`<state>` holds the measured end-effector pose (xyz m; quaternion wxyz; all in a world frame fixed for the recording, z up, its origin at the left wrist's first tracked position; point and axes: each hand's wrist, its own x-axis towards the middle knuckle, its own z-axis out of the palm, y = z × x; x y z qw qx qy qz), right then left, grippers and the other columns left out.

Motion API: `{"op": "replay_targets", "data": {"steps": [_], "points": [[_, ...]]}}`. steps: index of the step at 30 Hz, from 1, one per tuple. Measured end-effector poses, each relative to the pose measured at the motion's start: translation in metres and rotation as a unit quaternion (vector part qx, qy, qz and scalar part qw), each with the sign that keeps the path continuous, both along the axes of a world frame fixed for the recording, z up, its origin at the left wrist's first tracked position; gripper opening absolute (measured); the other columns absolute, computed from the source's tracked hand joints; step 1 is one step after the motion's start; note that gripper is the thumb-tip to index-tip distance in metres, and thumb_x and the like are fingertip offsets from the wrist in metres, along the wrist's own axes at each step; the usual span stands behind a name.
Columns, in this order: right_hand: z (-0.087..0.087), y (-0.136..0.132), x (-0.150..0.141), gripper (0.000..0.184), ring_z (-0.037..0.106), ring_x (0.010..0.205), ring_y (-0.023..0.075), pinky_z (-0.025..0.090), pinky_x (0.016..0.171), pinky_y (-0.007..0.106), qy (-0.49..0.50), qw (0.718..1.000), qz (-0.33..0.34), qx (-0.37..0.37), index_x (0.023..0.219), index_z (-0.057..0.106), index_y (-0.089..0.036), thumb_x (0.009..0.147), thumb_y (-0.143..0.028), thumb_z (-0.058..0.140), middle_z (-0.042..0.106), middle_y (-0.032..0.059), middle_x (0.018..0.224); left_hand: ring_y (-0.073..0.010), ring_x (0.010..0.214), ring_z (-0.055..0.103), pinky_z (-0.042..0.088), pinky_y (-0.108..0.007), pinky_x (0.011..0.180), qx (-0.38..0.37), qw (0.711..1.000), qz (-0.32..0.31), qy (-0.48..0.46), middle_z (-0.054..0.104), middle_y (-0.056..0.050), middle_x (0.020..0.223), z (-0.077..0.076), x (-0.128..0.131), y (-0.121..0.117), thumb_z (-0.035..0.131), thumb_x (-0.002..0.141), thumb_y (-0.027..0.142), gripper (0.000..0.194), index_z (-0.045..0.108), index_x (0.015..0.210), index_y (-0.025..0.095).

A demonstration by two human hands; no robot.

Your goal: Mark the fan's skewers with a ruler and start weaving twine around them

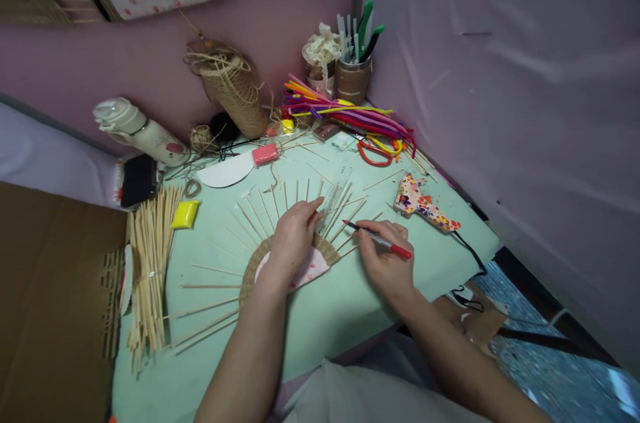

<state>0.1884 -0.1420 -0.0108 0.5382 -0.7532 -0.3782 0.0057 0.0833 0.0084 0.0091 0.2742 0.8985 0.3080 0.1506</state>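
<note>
My right hand point(387, 256) grips a red marker point(377, 238), its dark tip pointing left over the thin wooden sticks. My left hand point(297, 230) is closed at the lower end of a clear ruler point(336, 191), which slants up and away across the sticks. Under my left hand lies a half-round piece with a woven twine band point(249, 276) and a white, pink-spotted centre point(315, 266), partly hidden by my hand and wrist. Wooden sticks point(210, 286) fan out from the band like rays.
A bundle of sticks point(150, 270) and a yellow packet point(185, 214) lie left. A patterned glue gun point(425, 204) with a cord is right, near orange-handled scissors point(375, 154). Behind stand a bottle point(145, 133), a twine cone point(233, 90), pipe cleaners point(345, 110) and a jar point(353, 81).
</note>
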Motion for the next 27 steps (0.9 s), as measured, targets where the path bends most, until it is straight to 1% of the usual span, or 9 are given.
{"op": "replay_targets", "data": {"steps": [4,8,14,21,27], "points": [[-0.009,-0.001,-0.004,0.008,0.063,0.071,0.0175,0.037,0.083,0.038,-0.006,1.0,0.014,0.001,0.088,0.066,-0.023,0.086,-0.023,0.058,0.072,-0.0006,0.074,-0.02,0.094,0.063,0.048,-0.032,0.083,-0.007,1.0,-0.017,0.002,0.07,-0.008,0.101,-0.004,0.0,0.0,0.05,0.091,0.022,0.034,0.063,0.122,0.018],[-0.014,0.001,-0.003,0.008,0.063,0.071,0.0175,0.037,0.081,0.038,-0.005,1.0,0.018,-0.003,0.088,0.066,-0.023,0.087,-0.023,0.058,0.072,-0.0006,0.074,-0.0206,0.093,0.063,0.048,-0.032,0.083,-0.005,1.0,-0.023,0.005,0.07,-0.008,0.101,-0.006,0.0,0.001,0.05,0.092,0.024,0.033,0.063,0.122,0.019],[-0.013,0.003,-0.002,0.008,0.063,0.072,0.0172,0.036,0.081,0.037,-0.005,1.0,0.021,-0.003,0.088,0.065,-0.023,0.086,-0.022,0.058,0.072,-0.0007,0.075,-0.0212,0.093,0.063,0.048,-0.033,0.083,-0.016,0.999,-0.029,0.015,0.07,-0.009,0.101,-0.006,0.0,0.001,0.051,0.092,0.025,0.033,0.064,0.121,0.018],[-0.011,0.004,-0.002,0.007,0.063,0.072,0.0168,0.036,0.081,0.037,-0.004,1.0,0.022,-0.007,0.087,0.066,-0.023,0.086,-0.022,0.059,0.071,-0.0006,0.076,-0.0201,0.091,0.063,0.048,-0.032,0.081,-0.002,1.0,-0.013,0.015,0.071,-0.008,0.098,-0.004,0.001,0.001,0.052,0.091,0.023,0.034,0.064,0.122,0.018],[-0.011,0.005,-0.001,0.007,0.063,0.072,0.0165,0.036,0.08,0.036,-0.004,1.0,0.024,-0.006,0.087,0.066,-0.022,0.085,-0.021,0.059,0.07,-0.0007,0.076,-0.0206,0.092,0.063,0.047,-0.032,0.081,-0.014,1.0,-0.016,0.017,0.07,-0.008,0.099,-0.005,0.002,0.001,0.051,0.091,0.024,0.033,0.064,0.122,0.018]]}}
